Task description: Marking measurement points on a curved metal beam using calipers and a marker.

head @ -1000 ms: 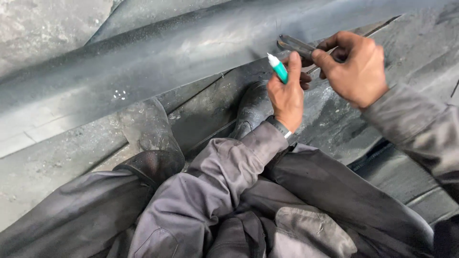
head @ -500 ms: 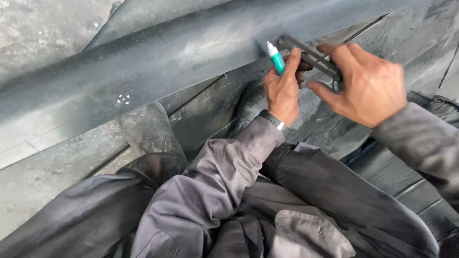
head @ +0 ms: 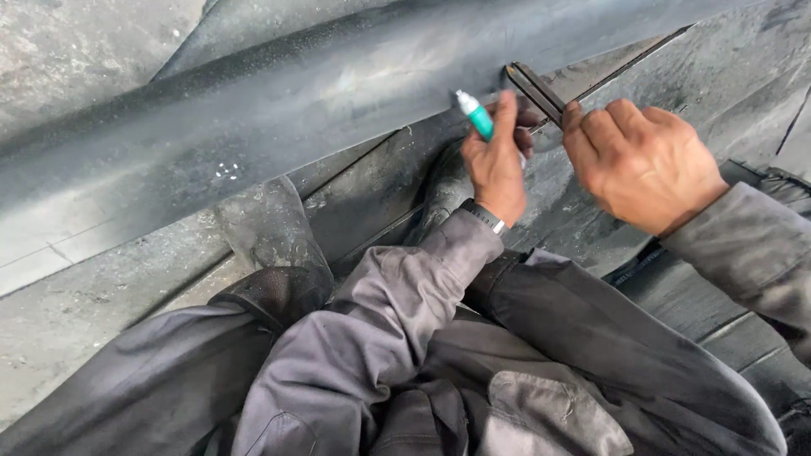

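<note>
Two hands work a marker and a metal square against a long dark beam

The left hand is curled shut around a green marker, whose white tip points up and left and sits just at the lower edge of the dark metal beam that runs slantwise across the top of the view. Just right of that hand, the right hand has its fingers pressed together on a dark metal square, pinning it down; one end of the square reaches the beam's lower edge, right beside the marker tip. Below the beam lies a dusty grey floor of flat sheets. The person's grey-sleeved arms and grey trouser legs fill the space beneath the beam, with a dark boot resting close under it and a wristwatch on the left wrist
</note>
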